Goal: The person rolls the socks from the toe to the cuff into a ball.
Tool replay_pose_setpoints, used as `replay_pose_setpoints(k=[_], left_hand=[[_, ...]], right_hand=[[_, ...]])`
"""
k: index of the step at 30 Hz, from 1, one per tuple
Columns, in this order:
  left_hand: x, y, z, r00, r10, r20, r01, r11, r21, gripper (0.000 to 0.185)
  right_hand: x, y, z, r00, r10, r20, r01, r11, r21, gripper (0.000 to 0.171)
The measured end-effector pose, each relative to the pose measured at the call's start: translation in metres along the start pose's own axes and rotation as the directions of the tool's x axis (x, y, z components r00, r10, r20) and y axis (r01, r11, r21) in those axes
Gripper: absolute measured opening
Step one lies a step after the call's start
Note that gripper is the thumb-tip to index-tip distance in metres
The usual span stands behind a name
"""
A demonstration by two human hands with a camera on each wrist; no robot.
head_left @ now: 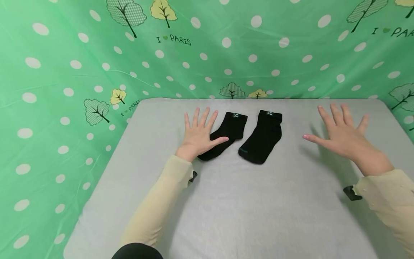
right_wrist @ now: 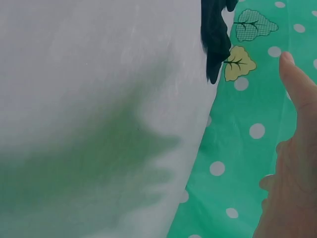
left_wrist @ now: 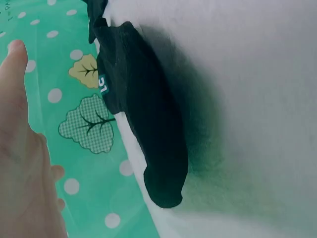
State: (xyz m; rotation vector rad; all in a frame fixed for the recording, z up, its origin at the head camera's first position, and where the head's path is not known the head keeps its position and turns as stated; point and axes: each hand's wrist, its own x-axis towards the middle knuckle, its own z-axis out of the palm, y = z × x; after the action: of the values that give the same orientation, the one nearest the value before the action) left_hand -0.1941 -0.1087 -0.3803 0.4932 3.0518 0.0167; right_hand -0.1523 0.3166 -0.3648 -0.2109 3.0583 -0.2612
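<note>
2 black socks lie side by side near the far edge of the grey tabletop [head_left: 226, 208], cuffs pointing away from the person, each cuff showing a small label. The left sock [head_left: 224, 135] is bent at the heel and the right sock [head_left: 262, 138] lies straighter; a narrow strip of tabletop separates them.

The left hand [head_left: 198, 133] is flat with its fingers spread, its grip released, and the thumb lies across the left sock's foot (whether it presses down or merely rests there cannot be told). The right hand [head_left: 339, 135] is likewise spread and holds nothing; it hangs above the tabletop well to the right of the socks, casting a shadow beneath it.

A green dotted cloth [head_left: 64, 72] printed with trees hangs behind and beside the tabletop.
</note>
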Motion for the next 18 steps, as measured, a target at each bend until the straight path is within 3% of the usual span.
replay_pose_setpoints(k=[7,18], left_hand=[[0.001,0.008,0.003,1.0,0.01,0.015,-0.01,1.0,0.014,0.101],[-0.002,0.027,0.009,0.997,0.082,0.005,-0.082,0.997,-0.004,0.102]], right_hand=[[0.005,-0.004,0.001,1.0,-0.011,0.005,0.011,1.0,0.01,0.103],[0.023,-0.014,0.004,0.999,-0.038,0.037,0.038,0.999,0.017,0.1]])
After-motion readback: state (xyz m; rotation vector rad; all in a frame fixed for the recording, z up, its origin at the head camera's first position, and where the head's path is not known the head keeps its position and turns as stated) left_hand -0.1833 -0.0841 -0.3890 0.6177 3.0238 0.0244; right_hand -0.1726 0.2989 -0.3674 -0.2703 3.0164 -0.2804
